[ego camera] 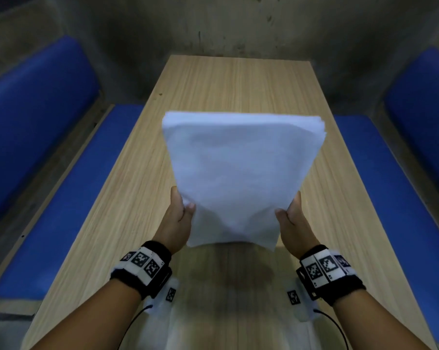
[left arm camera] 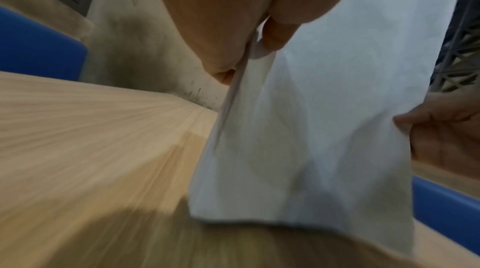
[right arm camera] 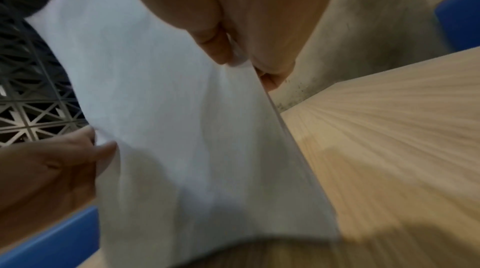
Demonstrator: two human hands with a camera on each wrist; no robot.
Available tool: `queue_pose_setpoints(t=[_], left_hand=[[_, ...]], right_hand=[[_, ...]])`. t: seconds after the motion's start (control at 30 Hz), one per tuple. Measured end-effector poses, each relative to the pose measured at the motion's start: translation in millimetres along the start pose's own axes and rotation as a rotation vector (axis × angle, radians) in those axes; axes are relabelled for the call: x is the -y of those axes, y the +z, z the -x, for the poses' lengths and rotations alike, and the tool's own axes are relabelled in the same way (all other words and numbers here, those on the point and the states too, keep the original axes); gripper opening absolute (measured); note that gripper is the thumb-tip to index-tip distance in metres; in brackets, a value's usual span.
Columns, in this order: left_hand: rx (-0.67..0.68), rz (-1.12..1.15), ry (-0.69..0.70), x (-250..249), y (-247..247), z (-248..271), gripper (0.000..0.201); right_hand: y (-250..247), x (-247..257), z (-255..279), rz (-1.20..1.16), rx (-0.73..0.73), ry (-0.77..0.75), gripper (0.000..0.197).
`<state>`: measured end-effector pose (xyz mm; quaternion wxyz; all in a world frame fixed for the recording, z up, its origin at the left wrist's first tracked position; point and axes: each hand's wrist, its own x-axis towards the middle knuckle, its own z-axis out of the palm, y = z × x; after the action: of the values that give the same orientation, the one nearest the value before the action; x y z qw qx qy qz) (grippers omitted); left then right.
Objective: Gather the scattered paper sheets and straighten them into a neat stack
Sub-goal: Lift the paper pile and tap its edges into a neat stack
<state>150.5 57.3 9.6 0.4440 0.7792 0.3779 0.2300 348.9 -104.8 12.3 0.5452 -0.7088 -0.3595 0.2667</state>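
Observation:
A stack of white paper sheets (ego camera: 235,173) is held upright over the wooden table (ego camera: 213,82), bottom edge just above or on the surface. My left hand (ego camera: 180,210) pinches its lower left edge, thumb in front and fingers behind. My right hand (ego camera: 293,215) pinches the lower right edge the same way. In the left wrist view the paper stack (left arm camera: 324,108) hangs beside my left thumb (left arm camera: 275,34), with the other hand (left arm camera: 441,128) at its far edge. In the right wrist view the paper stack (right arm camera: 168,118) runs down from my right thumb (right arm camera: 215,46). The top edges look slightly uneven.
Blue cushioned benches (ego camera: 49,188) (ego camera: 395,183) flank the long table on both sides. A stained grey wall (ego camera: 226,26) closes the far end. No loose sheets show on the tabletop.

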Motion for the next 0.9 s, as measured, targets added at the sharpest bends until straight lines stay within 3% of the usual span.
queue_pose_setpoints(t=[0.07,0.17,0.23,0.3,0.33,0.4,0.6,0.8,0.9], left_hand=[[0.101,0.127,-0.051,-4.7,-4.9,-5.2,0.045],[0.214,0.121,-0.210,12.2,-4.1,-9.0,0.035],[0.259,0.046,-0.351,36.0,5.9,-9.1,0.036],[0.299,-0.062,-0.434,46.0,17.7,-4.8,0.018],[0.304,-0.104,-0.457,46.2,22.4,-2.5,0.012],[0.279,-0.153,-0.448,50.1,32.6,-0.2,0.019],[0.152,-0.328,-0.378,57.4,36.7,0.9,0.025],[0.148,-0.434,-0.383,54.6,34.9,2.5,0.035],[0.180,-0.459,-0.380,51.5,35.2,2.7,0.032]], right_hand=[[-8.9,-3.3,-5.3,0.008,0.079,0.075,0.037],[-15.6,-20.1,-8.0,-0.023,0.144,0.235,0.025],[-13.5,-35.1,-4.4,-0.021,0.095,0.326,0.018],[-9.0,-51.6,1.1,0.011,0.034,0.420,0.018],[-6.8,-58.6,4.1,0.028,0.007,0.470,0.018],[-3.5,-71.4,8.1,0.107,-0.036,0.548,0.017],[-1.1,-81.6,5.3,0.341,-0.059,0.572,0.018],[3.6,-73.8,9.5,0.487,-0.069,0.489,0.029],[8.1,-71.7,12.4,0.592,0.001,0.446,0.024]])
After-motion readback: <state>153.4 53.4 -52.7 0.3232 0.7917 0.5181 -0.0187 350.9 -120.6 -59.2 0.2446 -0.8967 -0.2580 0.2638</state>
